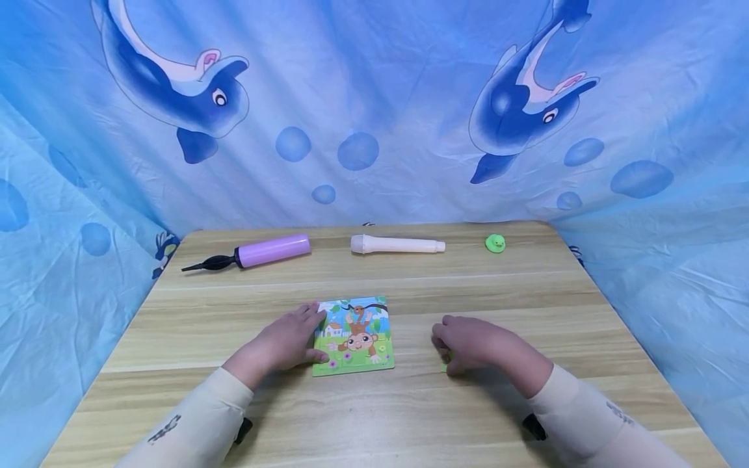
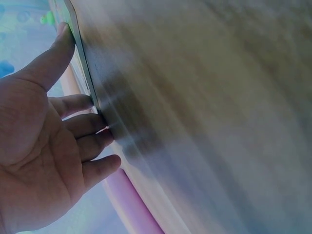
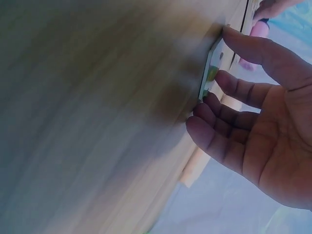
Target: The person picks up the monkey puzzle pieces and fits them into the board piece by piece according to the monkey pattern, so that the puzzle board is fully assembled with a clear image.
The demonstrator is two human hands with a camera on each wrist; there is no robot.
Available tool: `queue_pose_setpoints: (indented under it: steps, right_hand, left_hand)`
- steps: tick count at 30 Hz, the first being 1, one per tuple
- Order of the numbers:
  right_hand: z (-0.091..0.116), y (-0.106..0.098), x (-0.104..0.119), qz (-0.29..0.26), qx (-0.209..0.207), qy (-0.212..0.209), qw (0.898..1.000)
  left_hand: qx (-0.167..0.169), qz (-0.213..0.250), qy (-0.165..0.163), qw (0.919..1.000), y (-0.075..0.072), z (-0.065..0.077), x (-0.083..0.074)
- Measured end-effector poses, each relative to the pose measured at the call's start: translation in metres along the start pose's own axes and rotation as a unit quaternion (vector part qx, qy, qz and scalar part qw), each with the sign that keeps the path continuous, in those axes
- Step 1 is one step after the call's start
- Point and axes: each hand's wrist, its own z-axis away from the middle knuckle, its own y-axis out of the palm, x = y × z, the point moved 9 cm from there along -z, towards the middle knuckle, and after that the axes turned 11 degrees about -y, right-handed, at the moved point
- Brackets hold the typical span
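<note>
A square jigsaw puzzle with a monkey hanging from a branch lies flat on the wooden table. Along its left side rests my left hand, thumb and fingertips on the border. In the left wrist view the fingers of that hand look loosely extended against the puzzle's thin edge. To the right of the puzzle, my right hand pinches a small puzzle piece by its edges, low at the tabletop. In the head view only a green bit of the piece shows under the hand.
Along the table's back edge lie a purple balloon pump with a black nozzle, a white toy microphone and a small green rubber duck. Behind the table hangs a blue curtain printed with dolphins.
</note>
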Motion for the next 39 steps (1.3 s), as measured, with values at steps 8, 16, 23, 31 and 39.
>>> queue_pose_setpoints:
  steps: [8, 16, 23, 31, 39]
  right_hand:
    - [-0.022, -0.003, 0.023, 0.027, -0.006, -0.027, 0.999]
    - [-0.036, -0.008, 0.04, 0.022, -0.027, -0.063, 0.997]
    - [-0.055, -0.013, 0.068, 0.038, -0.055, -0.12, 0.991]
    - [-0.077, -0.012, 0.082, 0.088, -0.06, -0.152, 0.983]
    - [-0.084, -0.009, 0.089, 0.115, -0.067, -0.168, 0.977]
  left_hand:
    - [-0.001, -0.001, -0.001, 1.0, 0.0, -0.002, 0.0]
    - [-0.001, -0.003, 0.001, 1.0, -0.002, -0.002, -0.002]
    - [-0.002, -0.001, 0.003, 1.0, -0.002, -0.001, -0.002]
    - [-0.002, 0.004, 0.004, 1.0, -0.001, 0.0, -0.003]
    - [0.0, 0.007, -0.001, 1.0, -0.001, 0.0, 0.0]
